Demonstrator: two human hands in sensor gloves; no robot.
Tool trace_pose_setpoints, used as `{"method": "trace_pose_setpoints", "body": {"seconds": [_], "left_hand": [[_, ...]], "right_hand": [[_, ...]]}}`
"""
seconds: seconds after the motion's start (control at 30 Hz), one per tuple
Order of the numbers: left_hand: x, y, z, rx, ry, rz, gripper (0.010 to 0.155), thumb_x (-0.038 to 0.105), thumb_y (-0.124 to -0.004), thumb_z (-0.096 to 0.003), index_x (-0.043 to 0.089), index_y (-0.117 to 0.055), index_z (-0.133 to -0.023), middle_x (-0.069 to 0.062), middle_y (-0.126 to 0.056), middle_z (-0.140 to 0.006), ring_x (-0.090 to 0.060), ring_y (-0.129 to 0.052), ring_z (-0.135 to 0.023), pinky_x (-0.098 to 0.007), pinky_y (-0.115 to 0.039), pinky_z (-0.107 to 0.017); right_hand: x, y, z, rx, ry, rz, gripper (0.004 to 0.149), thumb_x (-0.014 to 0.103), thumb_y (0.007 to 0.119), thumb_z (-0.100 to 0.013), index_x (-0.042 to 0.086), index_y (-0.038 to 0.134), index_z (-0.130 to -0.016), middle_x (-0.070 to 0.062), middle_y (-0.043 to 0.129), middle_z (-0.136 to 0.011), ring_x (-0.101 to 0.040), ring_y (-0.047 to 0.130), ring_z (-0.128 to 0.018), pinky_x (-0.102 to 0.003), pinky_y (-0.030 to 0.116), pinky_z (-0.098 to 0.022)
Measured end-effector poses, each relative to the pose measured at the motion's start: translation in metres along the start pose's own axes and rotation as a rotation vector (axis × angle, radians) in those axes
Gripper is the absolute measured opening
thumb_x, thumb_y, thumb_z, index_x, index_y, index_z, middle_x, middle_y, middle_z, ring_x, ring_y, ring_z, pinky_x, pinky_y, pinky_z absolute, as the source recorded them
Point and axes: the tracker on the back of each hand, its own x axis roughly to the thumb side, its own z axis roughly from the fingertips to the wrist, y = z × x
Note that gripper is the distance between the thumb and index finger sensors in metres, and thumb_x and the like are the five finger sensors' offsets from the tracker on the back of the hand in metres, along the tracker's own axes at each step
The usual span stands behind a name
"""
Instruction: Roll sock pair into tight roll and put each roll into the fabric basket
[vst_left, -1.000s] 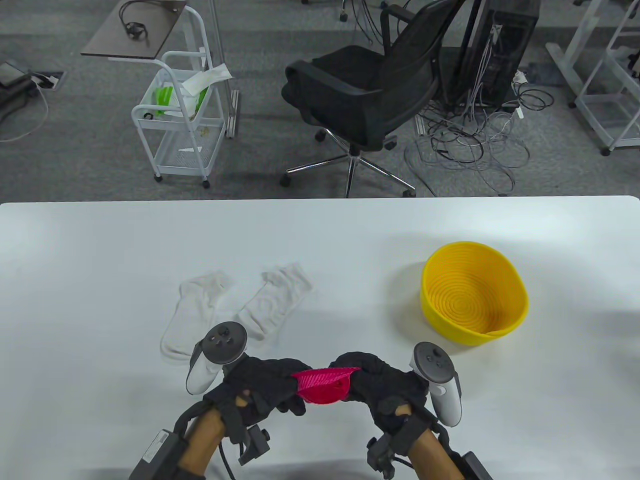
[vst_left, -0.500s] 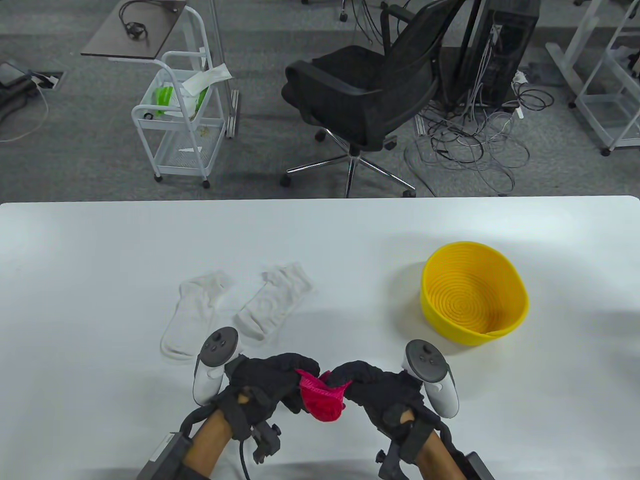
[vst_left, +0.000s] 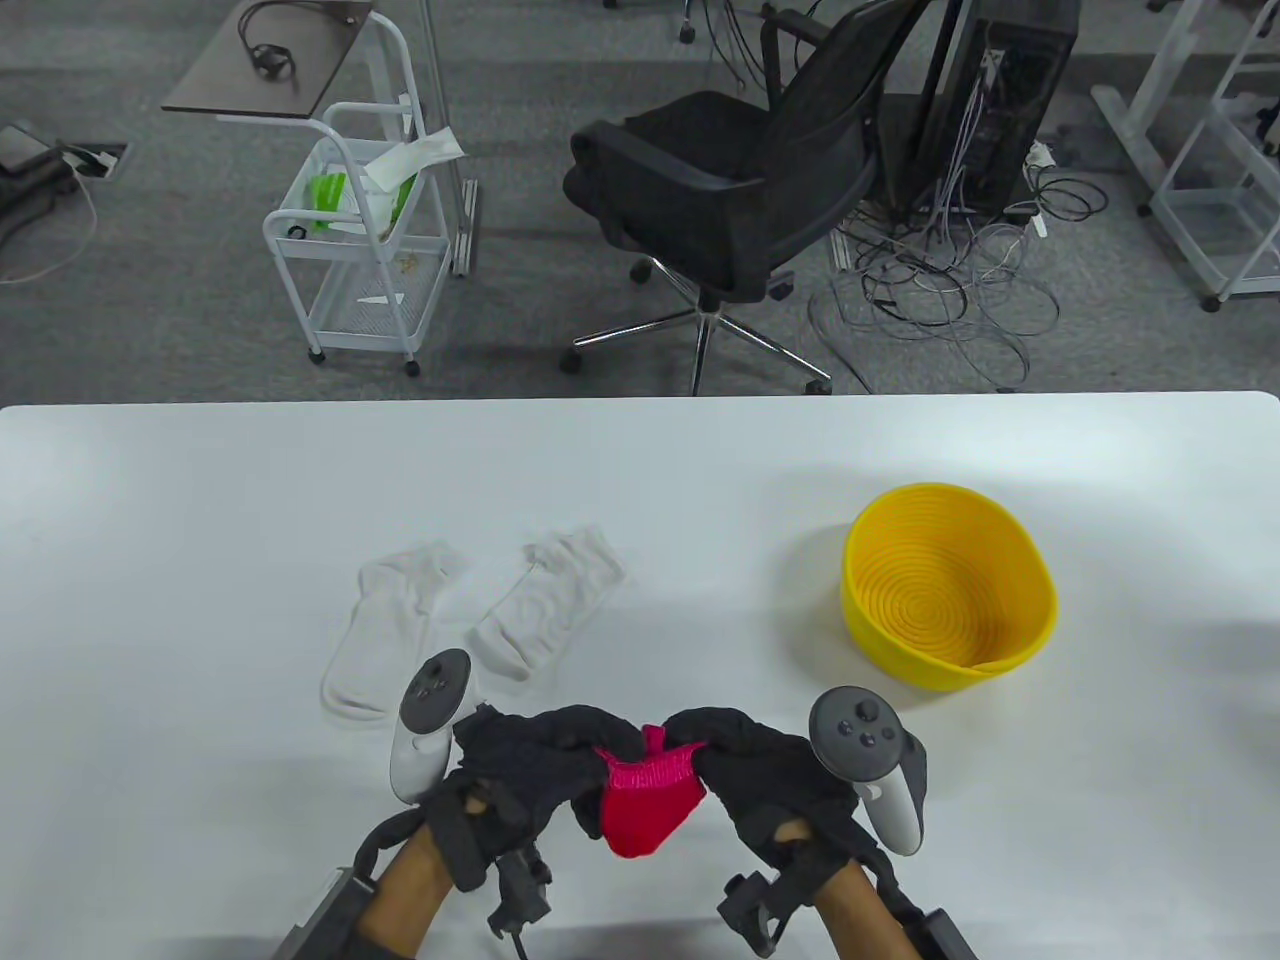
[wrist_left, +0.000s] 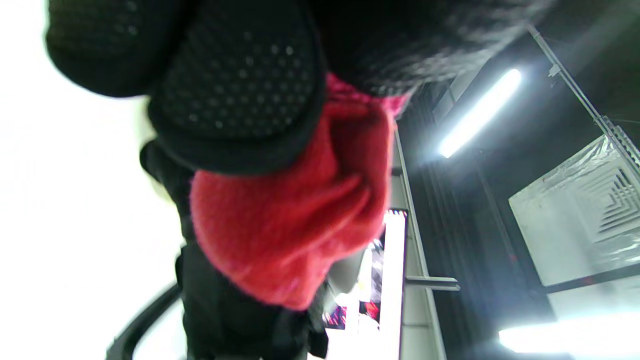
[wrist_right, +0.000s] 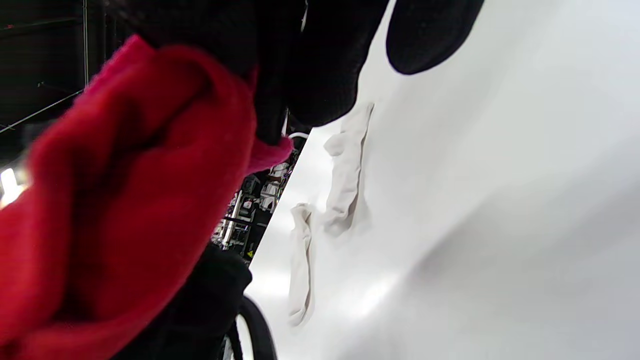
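One red sock bundle (vst_left: 648, 808) sits between two gloved hands, the left hand (vst_left: 530, 765) and the right hand (vst_left: 765, 775). Two white socks (vst_left: 385, 625) lie flat on the one table (vst_left: 200, 520), left of centre. One yellow basket (vst_left: 945, 600) stands at the right. Beyond the far edge are one black office chair (vst_left: 730, 190) and one white cart (vst_left: 365, 230).

both hands low at near edge of counter (vst_left: 200, 520), left hand (vst_left: 530, 765) and right hand (vst_left: 765, 775) close together with red sock bundle (vst_left: 648, 805) between them. two white socks (vst_left: 470, 615) lie flat just beyond left hand, low obstacle only. yellow basket (vst_left: 945, 600) stands beyond and to right of right hand, apart from it; bare counter between. wide bare counter at far left, far right and behind socks. office chair (vst_left: 730, 190) beyond far edge, off counter.
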Motion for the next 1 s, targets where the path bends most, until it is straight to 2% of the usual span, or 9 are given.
{"method": "trace_pose_setpoints", "body": {"seconds": [0.13,0.3,0.43,0.63,0.83,1.0], "left_hand": [[0.002,0.008,0.005,0.118,-0.004,-0.124,0.046,0.032,-0.083,-0.0414,0.029,-0.084,-0.087,-0.001,-0.099,-0.082,-0.022,-0.106,-0.036,-0.046,-0.084,-0.037],[0.0,0.013,0.01,0.227,0.03,-0.173,0.053,0.041,-0.082,-0.0405,0.026,-0.079,-0.092,-0.007,-0.088,-0.092,-0.031,-0.103,-0.053,-0.049,-0.08,-0.042],[0.001,0.018,0.013,0.25,0.053,-0.192,0.057,0.044,-0.078,-0.0409,0.024,-0.075,-0.094,-0.01,-0.083,-0.095,-0.035,-0.096,-0.067,-0.052,-0.076,-0.048],[0.008,0.022,0.018,0.297,0.048,-0.219,0.057,0.045,-0.078,-0.0409,0.023,-0.076,-0.094,-0.012,-0.083,-0.094,-0.035,-0.095,-0.071,-0.053,-0.074,-0.05],[0.012,0.029,0.021,0.317,0.052,-0.219,0.058,0.045,-0.078,-0.041,0.022,-0.076,-0.094,-0.012,-0.083,-0.094,-0.035,-0.094,-0.072,-0.053,-0.074,-0.051],[0.015,0.033,0.024,0.333,0.044,-0.22,0.057,0.045,-0.078,-0.0412,0.022,-0.076,-0.094,-0.012,-0.084,-0.094,-0.035,-0.093,-0.073,-0.053,-0.073,-0.051]], "right_hand": [[0.0,-0.004,0.0,-0.005,-0.002,-0.017,0.039,0.039,0.079,-0.047,0.041,0.076,-0.085,0.013,0.092,-0.088,-0.01,0.089,-0.084,-0.054,0.066,-0.07],[0.006,-0.007,0.004,-0.094,-0.044,0.132,0.04,0.039,0.081,-0.044,0.039,0.078,-0.085,0.011,0.093,-0.086,-0.011,0.09,-0.082,-0.053,0.069,-0.068],[0.006,-0.014,0.005,-0.19,-0.042,0.266,0.041,0.039,0.083,-0.043,0.036,0.08,-0.083,0.009,0.097,-0.081,-0.013,0.094,-0.077,-0.052,0.072,-0.064],[0.01,-0.031,0.006,-0.322,0.062,0.48,0.042,0.04,0.084,-0.042,0.032,0.082,-0.083,0.006,0.099,-0.079,-0.015,0.096,-0.074,-0.052,0.074,-0.061],[0.017,-0.062,-0.002,-0.505,0.189,0.576,0.042,0.043,0.082,-0.043,0.033,0.082,-0.084,0.007,0.098,-0.08,-0.015,0.095,-0.075,-0.052,0.074,-0.061],[0.032,-0.099,-0.012,-0.633,0.273,0.606,0.041,0.046,0.082,-0.042,0.036,0.084,-0.082,0.009,0.098,-0.079,-0.013,0.096,-0.074,-0.051,0.074,-0.062]]}}
